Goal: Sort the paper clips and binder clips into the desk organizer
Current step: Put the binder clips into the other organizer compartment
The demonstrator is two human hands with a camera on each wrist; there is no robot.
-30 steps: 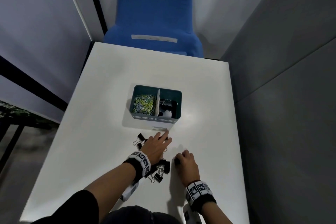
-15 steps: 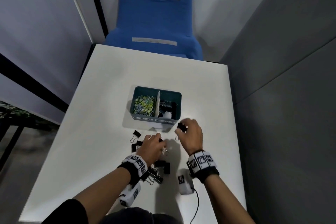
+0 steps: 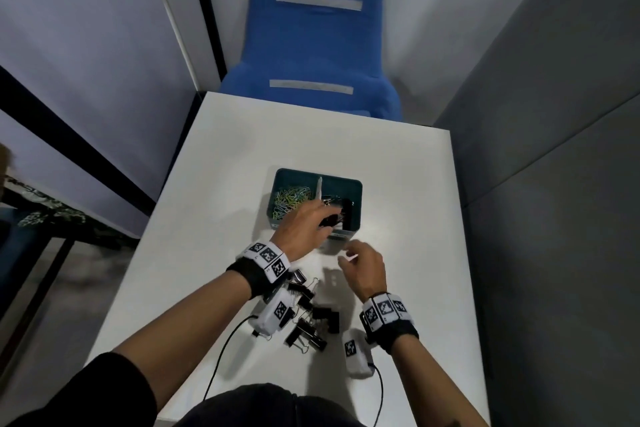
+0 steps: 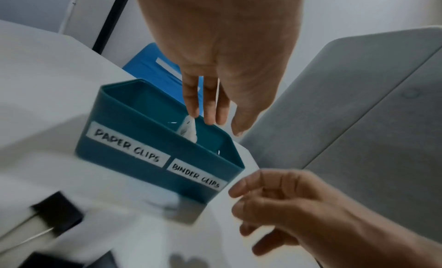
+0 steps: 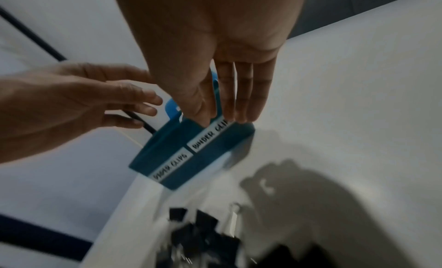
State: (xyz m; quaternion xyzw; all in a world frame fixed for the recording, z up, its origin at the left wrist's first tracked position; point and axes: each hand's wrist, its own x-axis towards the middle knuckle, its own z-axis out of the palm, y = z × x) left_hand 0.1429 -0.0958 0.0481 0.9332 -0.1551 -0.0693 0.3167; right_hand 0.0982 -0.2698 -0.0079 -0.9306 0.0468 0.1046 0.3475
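Note:
A teal organizer (image 3: 346, 180) stands mid-table, labelled PAPER CLIPS on the left and BINDER CLIPS on the right (image 4: 119, 139). Coloured paper clips (image 3: 291, 199) fill its left compartment; black binder clips (image 3: 341, 215) lie in the right one. My left hand (image 3: 311, 222) hovers over the right compartment by the white divider (image 4: 189, 128), fingers (image 4: 210, 109) straight, holding nothing. My right hand (image 3: 360, 260) hangs just in front of the organizer's right corner, fingers relaxed and empty (image 5: 229, 105). A pile of black binder clips (image 3: 311, 319) lies on the table between my wrists.
A blue chair (image 3: 317, 45) stands beyond the table's far edge. Grey partition walls (image 3: 536, 184) close off the right side, lighter panels the left. White sensor pods with cables (image 3: 358, 354) lie under each wrist near the front edge.
My left hand has left the pile and moved up over the binder clip compartment. My right hand, which held a binder clip near the organizer, has drawn back and is empty.

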